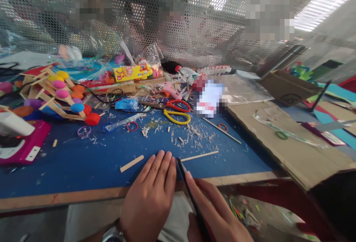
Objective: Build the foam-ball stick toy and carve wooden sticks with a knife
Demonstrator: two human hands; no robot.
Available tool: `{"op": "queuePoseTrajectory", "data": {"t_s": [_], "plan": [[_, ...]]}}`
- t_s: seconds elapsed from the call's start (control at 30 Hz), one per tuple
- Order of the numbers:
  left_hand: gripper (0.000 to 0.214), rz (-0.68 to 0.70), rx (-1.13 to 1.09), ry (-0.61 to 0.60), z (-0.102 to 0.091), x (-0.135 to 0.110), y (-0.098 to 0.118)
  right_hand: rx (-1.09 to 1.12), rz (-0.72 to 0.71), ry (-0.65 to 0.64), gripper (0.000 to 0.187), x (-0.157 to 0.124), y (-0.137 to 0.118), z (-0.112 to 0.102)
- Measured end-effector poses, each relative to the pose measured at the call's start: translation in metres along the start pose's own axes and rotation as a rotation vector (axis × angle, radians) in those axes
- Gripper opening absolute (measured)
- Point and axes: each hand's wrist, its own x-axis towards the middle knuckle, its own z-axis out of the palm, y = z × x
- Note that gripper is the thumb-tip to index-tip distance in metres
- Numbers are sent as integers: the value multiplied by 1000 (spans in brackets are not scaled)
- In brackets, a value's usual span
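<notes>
My left hand (152, 190) lies flat near the table's front edge, its fingers stretched out and side by side. It covers part of a thin wooden stick (200, 155), whose bare length runs out to the right past the fingertips. A wider, round-ended craft stick (132, 164) rests just left of that hand. My right hand (213, 208) is closed around a long black-handled knife (191, 192). The knife's tip touches or sits right over the thin stick, close beside my left index finger; exact contact is hard to see.
Wood shavings (189, 132) litter the blue table (83, 167). Beyond lie scissors (177, 114), a lit phone (210, 97), a yellow packet (132, 72) and a craft-stick model (61, 97). A pink device (36, 141) stands left, cardboard (256, 123) right. Mesh (133, 19) rises behind.
</notes>
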Motion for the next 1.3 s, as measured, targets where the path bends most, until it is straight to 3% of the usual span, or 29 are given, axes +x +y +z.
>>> {"op": "queuePoseTrajectory", "data": {"t_s": [0.13,0.37,0.63,0.87,1.3], "plan": [[48,1,-6,12,0,0,-2,18,1,-6,71,7,-1,-1],[46,13,12,15,0,3,-2,-44,13,-10,76,-2,0,-4],[48,18,14,-1,3,0,-2,-11,-62,-59,70,19,-4,-16],[46,26,11,1,3,0,-2,-110,7,-18,72,4,-8,-10],[44,2,2,31,5,2,-2,-79,9,4,70,10,-12,-6]]}}
